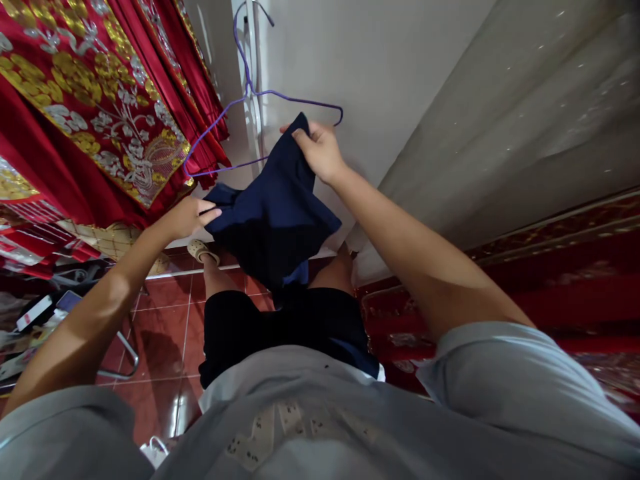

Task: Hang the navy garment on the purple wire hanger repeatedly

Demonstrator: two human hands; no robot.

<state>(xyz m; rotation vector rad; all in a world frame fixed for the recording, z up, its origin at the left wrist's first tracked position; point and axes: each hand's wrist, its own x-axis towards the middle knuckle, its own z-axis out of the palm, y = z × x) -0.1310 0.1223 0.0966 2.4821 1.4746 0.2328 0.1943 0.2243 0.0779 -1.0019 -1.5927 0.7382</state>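
Note:
A dark navy garment (275, 193) stretches between my two hands in front of my legs; its exact kind is hard to make out. My left hand (193, 217) pinches its left edge. With thumb and fingers, my right hand (317, 147) grips its upper right corner, raised higher than the left. Just behind and above the cloth hangs a purple hanger (295, 100), its hook at the top by a pale upright edge. Part of the hanger's lower bar is hidden behind the garment.
Red cloth with gold and silver embroidery (120, 100) hangs at the left. A white panel (360, 60) stands ahead, with pale sheer fabric (540, 113) at the right. Red tiles (165, 333) cover the floor. Phones (35, 313) and clutter lie at the lower left.

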